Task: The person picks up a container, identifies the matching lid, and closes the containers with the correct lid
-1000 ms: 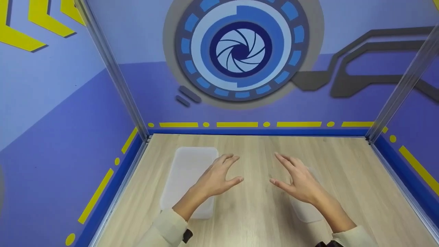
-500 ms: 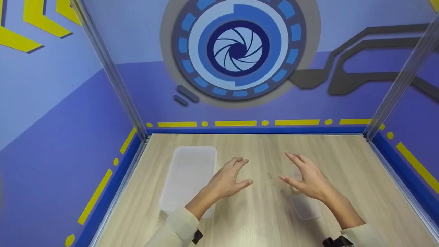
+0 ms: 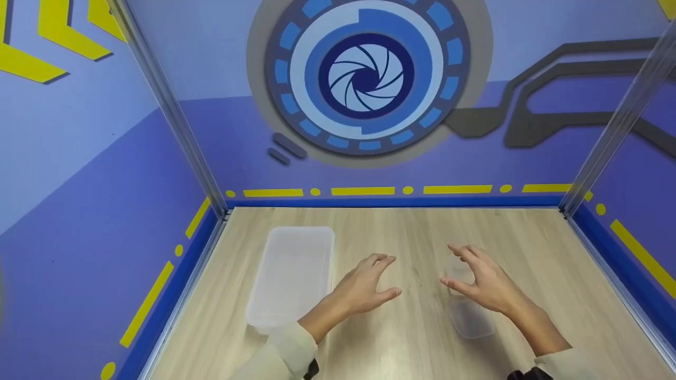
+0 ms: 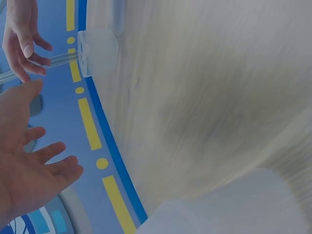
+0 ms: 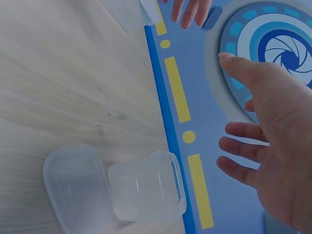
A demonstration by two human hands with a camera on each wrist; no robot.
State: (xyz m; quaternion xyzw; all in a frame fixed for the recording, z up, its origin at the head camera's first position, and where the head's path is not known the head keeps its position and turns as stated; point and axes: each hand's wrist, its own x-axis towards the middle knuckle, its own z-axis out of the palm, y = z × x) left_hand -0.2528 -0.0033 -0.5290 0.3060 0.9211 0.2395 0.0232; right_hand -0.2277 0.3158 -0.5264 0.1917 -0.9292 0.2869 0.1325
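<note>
My left hand (image 3: 364,287) hovers over the table between two plastic containers, fingers spread and holding nothing. Just left of it lies a large translucent rectangular container (image 3: 293,269); my forearm covers its near right corner. My right hand (image 3: 488,282) hangs above a small clear container (image 3: 459,272), apart from it and partly hiding it in the head view. In the right wrist view that small container (image 5: 144,187) stands beside a flat clear lid-like piece (image 5: 78,190) with rounded corners. The right hand (image 5: 278,131) has its thumb and fingers apart, with nothing between them.
The wood-grain table (image 3: 401,338) is enclosed by printed blue panels (image 3: 222,137) at the back and both sides. Metal posts (image 3: 174,105) stand at the rear corners. Dark bands with devices (image 3: 531,373) sit on the wrists.
Both hands have drifted right and a little nearer to me, fingers still apart. The left hand uncovers more of the large container, and more of the small container shows past the right hand.
</note>
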